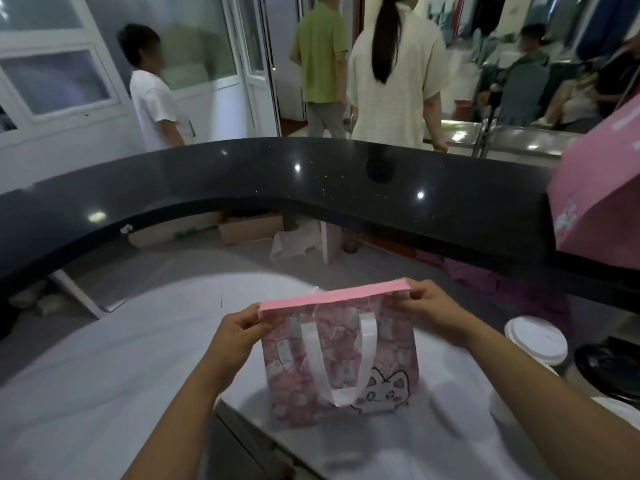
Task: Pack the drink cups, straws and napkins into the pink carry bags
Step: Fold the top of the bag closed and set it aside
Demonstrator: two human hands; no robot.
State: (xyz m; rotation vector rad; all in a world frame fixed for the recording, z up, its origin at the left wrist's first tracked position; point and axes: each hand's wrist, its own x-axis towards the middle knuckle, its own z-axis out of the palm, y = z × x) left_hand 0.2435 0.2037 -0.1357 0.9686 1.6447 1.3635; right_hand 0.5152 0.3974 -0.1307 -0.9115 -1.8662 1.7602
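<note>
Pink carry bag (341, 355) pinched at both ends of its top edge.

Upright on the near white worktop (398, 441), straight ahead and close in; flat pink top edge pressed closed, contents hidden, white handle (313, 358) hanging down the near face, cartoon cat (384, 389) printed at lower right. Left hand (239, 336) at the left end of the top edge, thumb and curled fingers pinching it. Right hand (433, 306) at the right end, pinching likewise with thumb against bent fingers. To the right, near the bag but apart from it, a white-lidded cup (535, 337), with a black round thing (609, 368) just beside that, partly cut off by the frame. Farther right, a second pink bag (595, 188) at the right end of the curved dark counter (242, 174). Beyond the counter, several people standing, mostly with backs turned.
</note>
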